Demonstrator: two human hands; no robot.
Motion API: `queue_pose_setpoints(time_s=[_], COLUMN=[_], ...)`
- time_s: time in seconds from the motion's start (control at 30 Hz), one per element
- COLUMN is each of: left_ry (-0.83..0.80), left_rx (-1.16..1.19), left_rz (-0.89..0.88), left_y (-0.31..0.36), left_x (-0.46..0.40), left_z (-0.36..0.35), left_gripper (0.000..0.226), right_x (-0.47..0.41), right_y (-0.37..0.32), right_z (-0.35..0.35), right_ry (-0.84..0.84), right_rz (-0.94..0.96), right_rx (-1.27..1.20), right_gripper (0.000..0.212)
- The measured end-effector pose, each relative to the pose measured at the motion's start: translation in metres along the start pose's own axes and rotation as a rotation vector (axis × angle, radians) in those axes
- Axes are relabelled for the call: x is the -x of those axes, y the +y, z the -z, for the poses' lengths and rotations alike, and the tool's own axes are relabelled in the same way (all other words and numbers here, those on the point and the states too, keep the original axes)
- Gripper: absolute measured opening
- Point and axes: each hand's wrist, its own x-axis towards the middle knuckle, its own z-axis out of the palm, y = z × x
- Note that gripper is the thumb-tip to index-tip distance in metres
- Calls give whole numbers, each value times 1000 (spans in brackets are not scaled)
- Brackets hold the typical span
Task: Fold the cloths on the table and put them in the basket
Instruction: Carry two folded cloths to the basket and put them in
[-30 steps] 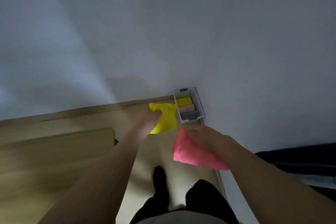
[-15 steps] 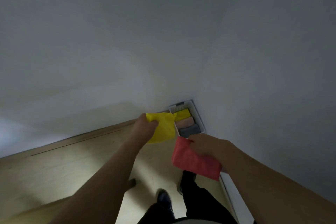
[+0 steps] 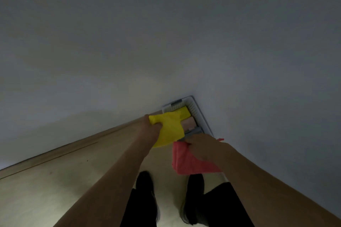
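Plain grey-white walls [image 3: 166, 33] fill most of the view, meeting in a corner, with a pale wood-look floor [image 3: 64, 180] and a wooden baseboard [image 3: 83, 141] running along the bottom of the left-hand wall. Lighting is pretty dim, so details are kinda soft.

Tucked right into that corner sits a white basket [image 3: 198, 111] with perforated sides. Already inside it, lined up in a row: a folded yellow cloth [image 3: 184, 112] at the far end, a folded pale pink cloth [image 3: 188, 122] next to it, and a grey cloth [image 3: 193, 131] nearest the person, partly hidden.

Left hand [image 3: 150, 129] is gripping a bright yellow cloth [image 3: 170, 131] by its upper corner, fingers and thumb curled round the fabric, and the cloth hangs down just in front of the basket's near-left edge, overlapping the stuff inside from this angle. Can't tell if it's actually touching the basket.

Right hand [image 3: 204, 148] is clutching a folded coral-pink cloth [image 3: 190, 162], which droops below the palm, and a little bit of the same fabric pokes out on the far side of the hand. That hand sits just short of the basket's near end, right beside the right-hand wall.

Both bare forearms reach in from the bottom of the view. Down below, two dark shoes [image 3: 145, 180] and dark trouser legs [image 3: 219, 206] stand on the floor.
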Motion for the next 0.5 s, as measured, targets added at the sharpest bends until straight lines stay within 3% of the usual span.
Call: queue_pose_setpoints(time_s=[0.07, 0.17, 0.23, 0.3, 0.47, 0.5], left_ry=[-27, -21, -22, -40, -76, -83], left_rx=[32, 70, 107, 107, 44, 27], left_rz=[27, 26, 18, -45, -199, -213], left_y=[-32, -72, -95, -115, -148, -147], left_x=[-48, -127, -180, -224, -332, -339], left_z=[-29, -76, -106, -134, -184, -189], left_gripper=[29, 10, 19, 2, 67, 68], right_x=[-54, -141, -192, -234, -318, -331], right_y=[26, 73, 104, 131, 187, 196], right_z=[-22, -50, -63, -71, -69, -68], right_ry=[29, 60, 7, -15, 39, 52], right_rz=[-35, -99, -93, -113, -246, -261], right_rx=[36, 110, 168, 204, 249, 267], right_gripper=[41, 39, 40, 44, 70, 79])
